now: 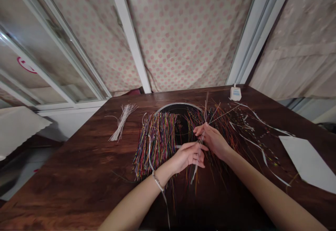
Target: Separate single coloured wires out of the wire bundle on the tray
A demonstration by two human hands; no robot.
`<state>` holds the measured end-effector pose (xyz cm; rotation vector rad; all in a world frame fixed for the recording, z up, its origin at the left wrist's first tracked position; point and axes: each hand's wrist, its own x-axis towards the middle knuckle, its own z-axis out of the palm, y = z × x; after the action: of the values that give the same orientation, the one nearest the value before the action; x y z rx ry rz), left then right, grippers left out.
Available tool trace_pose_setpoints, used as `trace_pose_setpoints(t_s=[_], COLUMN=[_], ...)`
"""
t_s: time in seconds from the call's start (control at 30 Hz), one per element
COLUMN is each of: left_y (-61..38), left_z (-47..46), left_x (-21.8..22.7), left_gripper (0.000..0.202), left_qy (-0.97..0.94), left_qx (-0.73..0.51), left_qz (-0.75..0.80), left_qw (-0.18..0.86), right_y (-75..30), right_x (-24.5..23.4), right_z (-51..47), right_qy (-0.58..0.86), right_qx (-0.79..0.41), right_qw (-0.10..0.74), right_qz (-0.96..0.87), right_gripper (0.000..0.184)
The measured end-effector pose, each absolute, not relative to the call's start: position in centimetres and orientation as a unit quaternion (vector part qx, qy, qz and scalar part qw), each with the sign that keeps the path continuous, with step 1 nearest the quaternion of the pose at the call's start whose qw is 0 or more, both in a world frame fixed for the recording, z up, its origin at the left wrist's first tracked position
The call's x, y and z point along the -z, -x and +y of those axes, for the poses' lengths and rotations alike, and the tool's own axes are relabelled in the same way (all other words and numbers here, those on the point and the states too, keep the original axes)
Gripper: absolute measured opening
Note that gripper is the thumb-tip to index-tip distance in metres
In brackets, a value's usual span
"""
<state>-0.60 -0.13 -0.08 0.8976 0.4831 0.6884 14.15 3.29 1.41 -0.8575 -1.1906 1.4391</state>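
Observation:
My right hand (214, 140) is closed in a pinch on a few thin white cords (197, 162), whose upper ends fan out above the fingertips. Just below and to the left, my left hand (189, 156) has its fingers loosely curled, with the same cords running across them and hanging down past them. Beneath my hands, colourful thin cords (157, 138) lie in a dense spread over a round black tray (181, 109) with a pale rim. Darker orange and red cords (227, 127) spread out behind my right hand, which partly hides them.
A bundle of white cords (123, 123) lies on the left of the dark wooden table (91, 168). To the right are white ribbons (265, 155), beaded strands (270, 150) and a white sheet (308, 161). A small white box (235, 93) stands at the back edge.

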Motion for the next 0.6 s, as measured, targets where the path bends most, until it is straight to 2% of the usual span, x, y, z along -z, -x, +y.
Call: trace_pose_setpoints(t_s=[0.23, 0.37, 0.6], left_y=[0.9, 0.7, 0.5], left_z=[-0.2, -0.1, 0.2], left_x=[-0.1, 0.4, 1.0], left_gripper=[0.023, 0.028, 0.040], left_qy=[-0.428, -0.471, -0.552], left_qx=[-0.286, -0.284, -0.292], left_qz=[0.230, 0.247, 0.256], left_qw=[0.826, 0.798, 0.738], right_y=[-15.1, -16.1, -17.0], right_x=[-2.0, -2.6, -2.5], right_z=[3.6, 4.1, 5.0], right_qy=[0.377, 0.361, 0.348], right_qx=[-0.564, -0.556, -0.573], right_qw=[0.540, 0.592, 0.604], right_qz=[-0.498, -0.459, -0.431], right_gripper=[0.042, 0.042, 0.041])
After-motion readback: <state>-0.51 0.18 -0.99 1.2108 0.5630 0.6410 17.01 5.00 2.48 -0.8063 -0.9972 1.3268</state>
